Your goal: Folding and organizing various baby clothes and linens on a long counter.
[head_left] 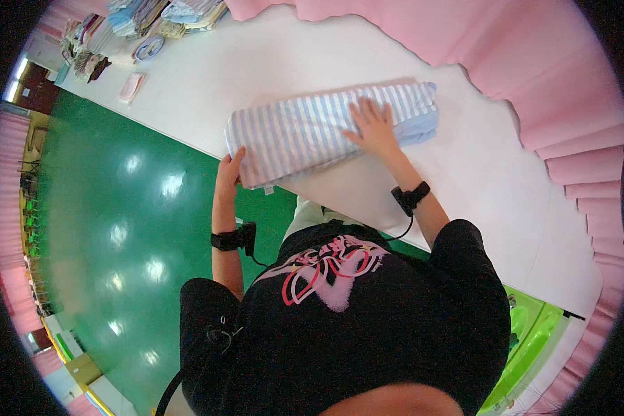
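Note:
A folded blue-and-white striped cloth (291, 135), long and flat in shape, lies across the white table. Its left end reaches the table's near edge, where a small white tag (269, 190) hangs down. My left hand (230, 170) grips the cloth's left end near the lower corner; part of its fingers is hidden by the cloth. Spread flat on top, toward the right end, is my right hand (374, 128), fingers apart and slightly blurred. Plain light-blue layers of the fold (419, 127) show just right of it.
Piles of folded cloths (139, 21) sit at the table's far left, with a small pinkish folded cloth (132, 87) nearer. Pink curtains (506, 48) line the table's far and right sides. A bright green plastic tray (534, 340) is at the lower right. Green floor (118, 208) lies left.

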A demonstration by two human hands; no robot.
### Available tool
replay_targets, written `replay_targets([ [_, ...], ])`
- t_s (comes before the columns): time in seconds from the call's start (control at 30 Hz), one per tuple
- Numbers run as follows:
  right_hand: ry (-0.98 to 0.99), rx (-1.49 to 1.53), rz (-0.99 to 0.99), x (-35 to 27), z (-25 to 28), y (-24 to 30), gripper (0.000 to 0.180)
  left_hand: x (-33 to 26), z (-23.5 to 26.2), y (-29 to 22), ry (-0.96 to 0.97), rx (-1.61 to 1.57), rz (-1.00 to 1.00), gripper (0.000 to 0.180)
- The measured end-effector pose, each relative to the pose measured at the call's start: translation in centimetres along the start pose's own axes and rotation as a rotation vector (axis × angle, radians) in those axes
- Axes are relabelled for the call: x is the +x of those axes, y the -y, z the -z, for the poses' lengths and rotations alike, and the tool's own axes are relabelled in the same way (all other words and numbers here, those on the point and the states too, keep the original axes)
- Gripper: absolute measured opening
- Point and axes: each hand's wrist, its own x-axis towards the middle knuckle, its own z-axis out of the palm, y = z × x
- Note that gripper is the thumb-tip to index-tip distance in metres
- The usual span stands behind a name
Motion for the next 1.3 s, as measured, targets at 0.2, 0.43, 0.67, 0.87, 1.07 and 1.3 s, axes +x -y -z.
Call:
replay_targets([
  [0.2, 0.289, 0.29, 0.344, -3.2, 2.2, 8.4, 0.092, -1.1, -0.4, 1.2, 0.226, -0.304, 0.139, 0.049],
  [0.43, -0.096, 1.107, 0.029, -3.8, 3.7, 10.0, 0.08, -9.5, -7.5, -5.2, 0.218, -0.335, -0.142, 0.041],
  [0.67, -0.427, 1.42, -0.623, -3.2, 8.7, 0.9, 0.034, -9.5, -12.3, -6.2, 0.193, 0.552, -1.352, 0.052],
  [0.87, -0.57, 1.549, -0.914, -5.3, 3.0, -8.2, 0.038, -0.6, -21.5, -4.3, 0.086, 0.415, -1.355, 0.06],
  [1.07, -0.367, 1.259, -0.95, -6.2, 3.4, -9.4, 0.036, 3.2, -24.5, -5.6, 0.394, 0.403, -0.507, 0.054],
  [1.3, -0.472, 1.463, -0.748, -5.8, 5.1, -7.7, 0.041, 2.2, -24.8, -6.7, 0.735, 0.215, -0.439, 0.056],
])
